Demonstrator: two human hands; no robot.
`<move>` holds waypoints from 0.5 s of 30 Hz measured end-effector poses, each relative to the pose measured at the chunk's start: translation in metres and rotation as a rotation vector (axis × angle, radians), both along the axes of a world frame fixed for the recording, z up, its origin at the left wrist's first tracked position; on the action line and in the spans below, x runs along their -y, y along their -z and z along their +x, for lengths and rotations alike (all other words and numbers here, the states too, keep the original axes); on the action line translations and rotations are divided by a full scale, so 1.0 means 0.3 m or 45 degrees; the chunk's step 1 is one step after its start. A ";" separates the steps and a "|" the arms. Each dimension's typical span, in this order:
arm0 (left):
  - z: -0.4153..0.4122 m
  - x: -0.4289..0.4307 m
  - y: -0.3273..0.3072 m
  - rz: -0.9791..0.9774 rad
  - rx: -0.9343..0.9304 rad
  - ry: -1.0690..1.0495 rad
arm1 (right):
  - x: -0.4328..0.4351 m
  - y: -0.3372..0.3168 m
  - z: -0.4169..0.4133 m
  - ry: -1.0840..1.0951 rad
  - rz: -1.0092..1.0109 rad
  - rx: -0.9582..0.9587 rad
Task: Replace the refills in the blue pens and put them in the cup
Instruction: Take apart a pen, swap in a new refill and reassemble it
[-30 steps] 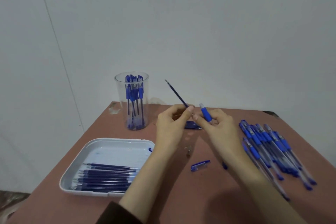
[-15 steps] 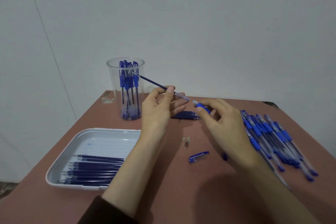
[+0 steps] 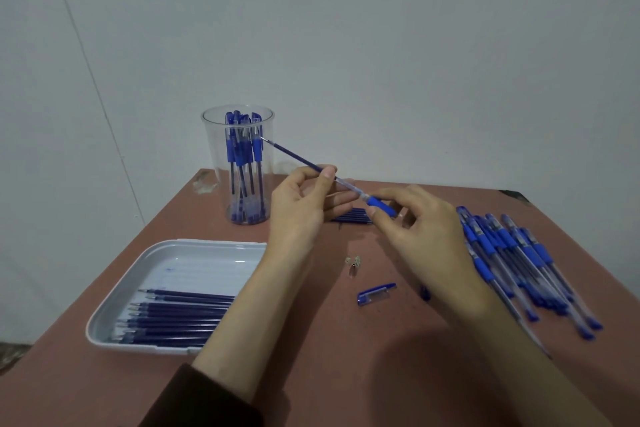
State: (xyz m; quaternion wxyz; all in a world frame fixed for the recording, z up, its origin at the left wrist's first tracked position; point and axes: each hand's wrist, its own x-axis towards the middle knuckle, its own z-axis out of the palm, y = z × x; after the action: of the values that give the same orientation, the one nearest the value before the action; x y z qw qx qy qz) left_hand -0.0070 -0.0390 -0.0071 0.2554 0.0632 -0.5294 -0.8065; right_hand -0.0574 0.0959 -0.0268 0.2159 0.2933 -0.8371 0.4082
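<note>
The left hand (image 3: 304, 204) pinched a dark blue refill (image 3: 298, 158) between the thumb and the fingertips. The refill was tilted, with its thin tip pointing up and to the left, in front of the cup (image 3: 239, 166). The right hand (image 3: 422, 236) held a pen barrel (image 3: 381, 206) with curled fingers at its blue grip. The lower end of the refill met the front end of this barrel; how deep it sat inside, I could not tell. Both hands were above the table (image 3: 346, 374), not resting on it.

The clear cup stood upright at the far left of the table and had several blue pens (image 3: 242, 149) in it. Near the left edge lay a white tray (image 3: 166, 253) with a row of spare refills (image 3: 176, 315). A few loose refills (image 3: 349, 215) lay on the table behind the hands. On the right side lay a pile of pens (image 3: 512, 260). Between the arms lay a blue cap (image 3: 375, 294) and a small clear piece (image 3: 354, 261).
</note>
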 end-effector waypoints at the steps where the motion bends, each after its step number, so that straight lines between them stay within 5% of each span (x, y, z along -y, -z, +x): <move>1: 0.000 0.001 -0.002 0.007 -0.002 -0.004 | -0.001 -0.001 0.000 0.002 -0.008 0.001; 15: 0.003 -0.006 0.006 -0.050 0.005 -0.041 | -0.004 -0.005 0.003 0.007 -0.011 0.020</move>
State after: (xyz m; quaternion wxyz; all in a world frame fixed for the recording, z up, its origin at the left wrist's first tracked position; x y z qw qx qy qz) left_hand -0.0061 -0.0371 -0.0089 0.2686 0.0681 -0.5446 -0.7916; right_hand -0.0564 0.0971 -0.0254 0.2118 0.2870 -0.8378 0.4134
